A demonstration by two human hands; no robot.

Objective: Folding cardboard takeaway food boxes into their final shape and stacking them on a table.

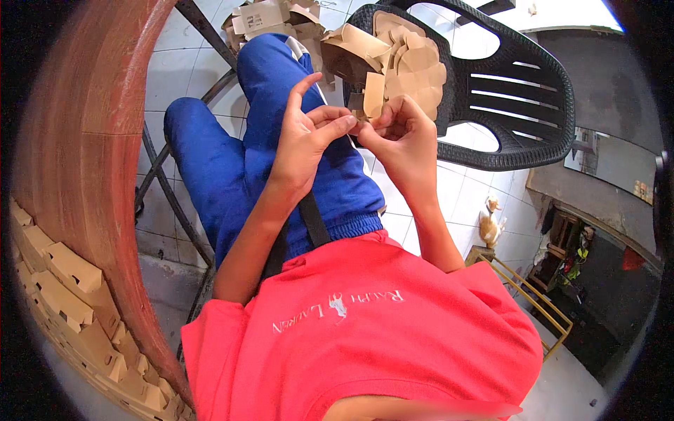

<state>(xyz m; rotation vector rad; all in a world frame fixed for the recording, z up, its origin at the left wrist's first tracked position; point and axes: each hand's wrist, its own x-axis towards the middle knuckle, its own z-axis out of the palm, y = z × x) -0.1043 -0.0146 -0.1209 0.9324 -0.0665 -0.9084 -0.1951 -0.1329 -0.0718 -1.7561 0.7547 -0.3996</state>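
Note:
In front of my lap is a partly folded brown cardboard box (358,45), its shaded inside and raised flaps turned toward me. My left hand (309,133) pinches the near end of the box between thumb and fingers, with one finger stretched up and away. Close beside it, almost touching, my right hand (404,133) has thumb and curled fingers closed on the same near edge, by an upright flap. The fingertips partly hide that edge. Just beyond, a pile of flat cardboard blanks (414,67) lies on a black plastic chair (484,91).
More brown cardboard boxes (263,17) lie on the tiled floor at the far left of the chair. Left of me stands a reddish-brown wooden surface (91,133), with many folded boxes (74,295) below it. A cat (490,223) sits on the floor at right, near a yellow metal frame (530,298).

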